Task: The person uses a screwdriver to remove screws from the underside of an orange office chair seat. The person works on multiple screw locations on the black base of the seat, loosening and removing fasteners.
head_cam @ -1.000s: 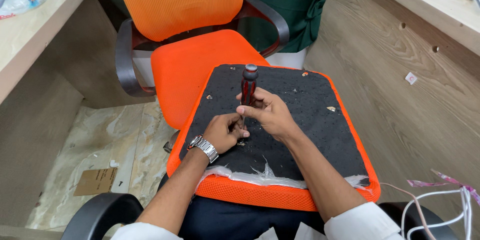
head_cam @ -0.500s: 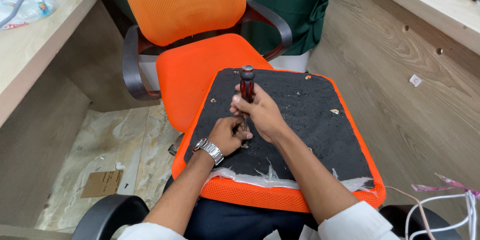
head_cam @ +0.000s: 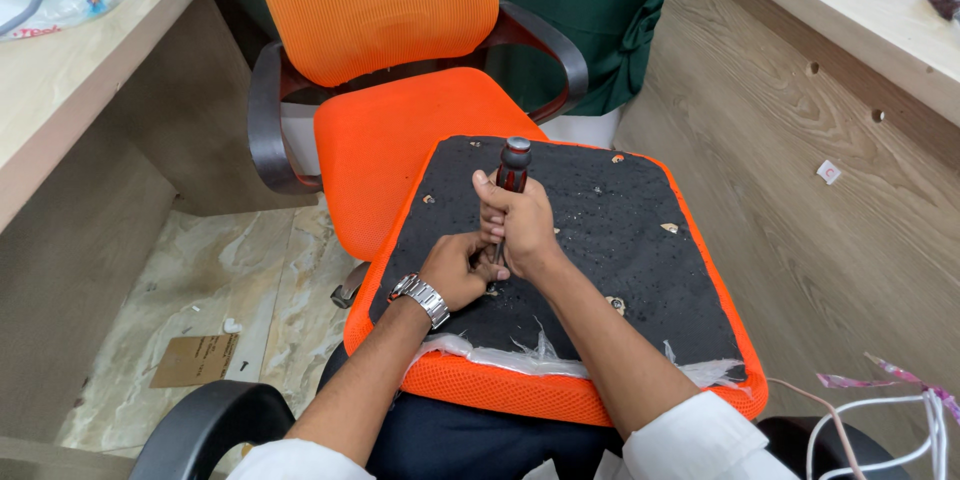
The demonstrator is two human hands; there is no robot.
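Pale wood desk panels flank the scene, with a marbled floor (head_cam: 200,280) at lower left where a scrap of cardboard (head_cam: 195,360) lies, and an orange office chair (head_cam: 390,90) standing at the far side. Nearer, an upturned orange seat cushion (head_cam: 600,240) rests across the person's lap, its black underside facing up and white torn lining showing along the near edge. The left hand (head_cam: 452,270), with a metal wristwatch (head_cam: 420,298) on its wrist, pinches closed low down around the tool's tip, steadying it against the black board. Just right of it, the right hand (head_cam: 515,220) is wrapped tight around the red and black screwdriver (head_cam: 512,172), held nearly upright. The step in hand looks like driving or loosening a screw near the board's middle; the next move probably calls for steady downward pressure while twisting, keeping the tip seated. White cables (head_cam: 900,410) trail at near right.
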